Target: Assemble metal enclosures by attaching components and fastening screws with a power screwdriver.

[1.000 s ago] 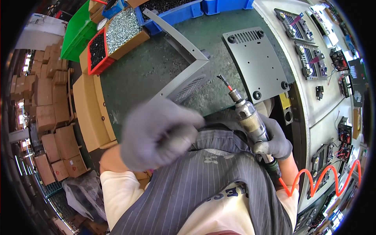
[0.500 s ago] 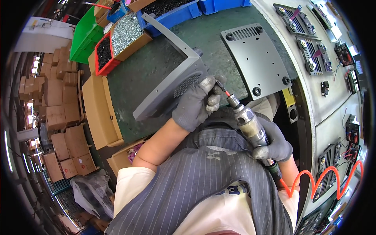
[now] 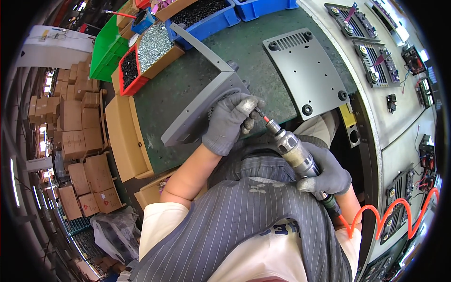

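My right hand (image 3: 326, 171), in a grey glove, is wrapped round a metal air screwdriver (image 3: 300, 157) that points up and left. My left hand (image 3: 228, 123), gloved too, pinches at the tip of its bit (image 3: 261, 114); whatever small piece sits between the fingers is too small to make out. Just behind the left hand, a bent dark grey metal panel (image 3: 188, 111) with a perforated patch stands on the green bench top, partly covered by the glove. A flat grey metal plate (image 3: 307, 70) with slots and black round feet lies to the right of it.
Silvery screws fill a carton (image 3: 155, 47), beside a red bin (image 3: 130, 70) of black screws. Blue bins (image 3: 230, 16) line the far edge. An orange coiled hose (image 3: 371, 211) trails right from the tool. Circuit assemblies (image 3: 376, 61) lie on the right-hand bench (image 3: 399, 127).
The screwdriver and my right hand have shifted slightly left. My left hand has moved a little left and turned, its fingers still at the bit's tip. The view has tilted slightly.
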Motion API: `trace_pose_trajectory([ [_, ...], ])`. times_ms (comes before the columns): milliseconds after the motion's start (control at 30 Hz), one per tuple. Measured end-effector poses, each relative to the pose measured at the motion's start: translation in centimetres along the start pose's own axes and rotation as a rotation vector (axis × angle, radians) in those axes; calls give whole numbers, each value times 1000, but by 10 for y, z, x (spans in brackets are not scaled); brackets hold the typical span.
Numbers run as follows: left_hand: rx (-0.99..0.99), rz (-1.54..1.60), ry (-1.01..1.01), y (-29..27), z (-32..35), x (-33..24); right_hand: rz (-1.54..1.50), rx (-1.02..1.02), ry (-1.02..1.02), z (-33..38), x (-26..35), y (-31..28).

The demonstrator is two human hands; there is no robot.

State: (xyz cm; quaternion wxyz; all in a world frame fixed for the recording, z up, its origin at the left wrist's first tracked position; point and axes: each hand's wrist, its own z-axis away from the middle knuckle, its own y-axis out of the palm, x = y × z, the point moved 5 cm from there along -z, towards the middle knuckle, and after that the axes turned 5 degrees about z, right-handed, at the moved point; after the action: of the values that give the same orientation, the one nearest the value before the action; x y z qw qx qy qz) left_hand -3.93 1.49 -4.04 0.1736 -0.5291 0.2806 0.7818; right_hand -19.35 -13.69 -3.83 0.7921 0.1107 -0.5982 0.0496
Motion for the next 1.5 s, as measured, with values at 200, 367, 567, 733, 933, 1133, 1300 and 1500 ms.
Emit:
trace_pose_trajectory([
  [200, 187, -148, -74, 7, 21, -3, -18, 10, -10, -11, 13, 6],
  [367, -46, -1011, 964, 11, 66, -73, -54, -34, -55, -24, 21, 8],
  [567, -499, -1408, 1171, -4, 49, -104, -57, -55, -60, -31, 20, 11],
  [733, -419, -1639, 501, -3, 30, -90, -186, -32, 29, -29, 23, 13],
  [933, -400, -1685, 501, -5, 26, -89, -353, 23, 116, -26, 36, 12],
  [1133, -397, -1695, 482, -4, 25, -89, -438, 57, 146, -25, 34, 7],
  [1300, -415, -1719, 507, -4, 25, -88, -359, 28, 110, -27, 40, 13],
  [1500, -404, -1775, 595, 2, 26, -90, -372, 6, 77, -24, 42, 14],
])
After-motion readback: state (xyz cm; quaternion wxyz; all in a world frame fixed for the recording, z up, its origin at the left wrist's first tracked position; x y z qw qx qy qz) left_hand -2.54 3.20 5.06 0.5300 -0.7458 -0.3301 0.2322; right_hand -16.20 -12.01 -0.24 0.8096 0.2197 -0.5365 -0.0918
